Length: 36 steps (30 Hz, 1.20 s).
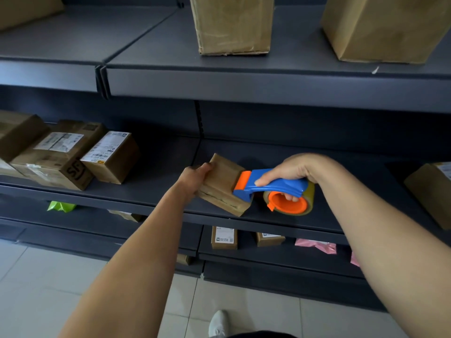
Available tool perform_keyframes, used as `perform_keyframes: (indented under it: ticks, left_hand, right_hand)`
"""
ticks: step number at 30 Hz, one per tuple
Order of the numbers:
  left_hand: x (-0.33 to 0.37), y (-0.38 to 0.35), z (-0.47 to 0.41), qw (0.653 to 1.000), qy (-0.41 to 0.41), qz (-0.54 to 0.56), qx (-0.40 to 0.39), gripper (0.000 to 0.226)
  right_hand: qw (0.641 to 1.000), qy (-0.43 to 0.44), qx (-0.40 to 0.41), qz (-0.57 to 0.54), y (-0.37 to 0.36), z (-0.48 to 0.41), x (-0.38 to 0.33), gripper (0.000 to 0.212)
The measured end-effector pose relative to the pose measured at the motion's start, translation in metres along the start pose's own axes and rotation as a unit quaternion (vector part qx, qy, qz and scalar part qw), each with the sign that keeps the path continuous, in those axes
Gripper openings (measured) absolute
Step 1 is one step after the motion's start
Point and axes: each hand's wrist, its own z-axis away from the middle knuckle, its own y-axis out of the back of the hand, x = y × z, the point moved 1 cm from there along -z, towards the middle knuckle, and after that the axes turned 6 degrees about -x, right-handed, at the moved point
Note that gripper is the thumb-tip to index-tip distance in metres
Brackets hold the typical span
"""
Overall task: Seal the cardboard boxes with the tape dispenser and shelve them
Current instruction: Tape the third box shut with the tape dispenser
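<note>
- Box (223, 185), small and brown, lies tilted on the middle shelf (156, 181), close to that shelf's front edge.
- The left hand (195, 178) grips the box at its left end, with the fingers (207, 166) curled shut over its upper edge.
- The right hand (296, 172) is closed around the tape dispenser (273, 190); the thumb lies along the blue handle and the fingers reach down into the orange core of the tape roll (290, 202).
- The dispenser's orange front end touches the right side of the box's top face, and the roll sits just right of the box, above the shelf's front edge.
- Three labelled parcels (73, 154) are packed together near the left end of the same shelf, well apart from the small box.
- Another parcel (434, 191) sits at the right end of that shelf.
- Two tall boxes (233, 25) stand upright on the upper shelf (244, 79), set back from its front edge.
- On the lower shelf (268, 254) stand two small labelled boxes (224, 237), with a pink bag (317, 245) to their right and a green bag (59, 206) far to the left.
- A white shoe (218, 323) shows on the tiled floor (48, 276) below.
</note>
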Motion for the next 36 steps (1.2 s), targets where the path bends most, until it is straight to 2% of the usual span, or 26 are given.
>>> perform_keyframes:
  ticks: [2, 4, 6, 8, 9, 14, 21, 29, 33, 35, 36]
  left_hand:
    - [-0.004, 0.000, -0.008, 0.992, -0.054, -0.111, 0.031, 0.032]
    - [-0.007, -0.006, -0.012, 0.959, -0.134, -0.243, 0.060, 0.044]
    - [-0.009, -0.019, -0.016, 0.883, -0.195, -0.423, 0.045, 0.051]
    - [-0.015, -0.030, -0.019, 0.807, -0.209, -0.553, 0.014, 0.055]
    - [-0.018, -0.033, -0.019, 0.796, -0.209, -0.568, 0.010, 0.055]
    - [-0.021, -0.026, -0.015, 0.793, -0.195, -0.577, -0.013, 0.052]
    - [-0.018, -0.029, -0.012, 0.798, -0.175, -0.576, -0.030, 0.052]
    - [-0.016, -0.035, -0.011, 0.800, -0.183, -0.571, -0.020, 0.052]
    - [-0.013, -0.043, -0.002, 0.834, -0.136, -0.532, 0.045, 0.050]
    - [-0.013, -0.050, 0.005, 0.841, -0.106, -0.527, 0.051, 0.058]
    - [-0.013, -0.055, 0.008, 0.836, -0.094, -0.539, 0.044, 0.072]
  right_hand:
    - [1.000, 0.005, -0.001, 0.001, -0.002, -0.003, -0.012, 0.047]
    - [1.000, 0.008, -0.003, 0.002, -0.001, -0.006, -0.020, 0.047]
    - [1.000, 0.009, -0.013, 0.003, 0.000, -0.009, -0.023, 0.046]
    - [1.000, 0.008, -0.020, 0.000, 0.001, -0.010, -0.023, 0.046]
    - [1.000, 0.009, -0.018, 0.000, 0.001, -0.009, -0.022, 0.046]
    - [1.000, 0.014, -0.003, -0.027, -0.002, -0.008, -0.004, 0.048]
    - [0.997, -0.069, 0.009, -0.045, -0.001, 0.006, 0.074, 0.053]
    - [0.996, -0.066, -0.008, 0.052, -0.011, -0.020, 0.032, 0.044]
    - [0.991, -0.082, -0.014, 0.101, -0.016, -0.026, 0.032, 0.043]
    - [0.992, -0.083, -0.012, 0.091, -0.024, -0.029, 0.032, 0.042]
    - [0.993, -0.080, -0.006, 0.084, -0.026, -0.029, 0.031, 0.041]
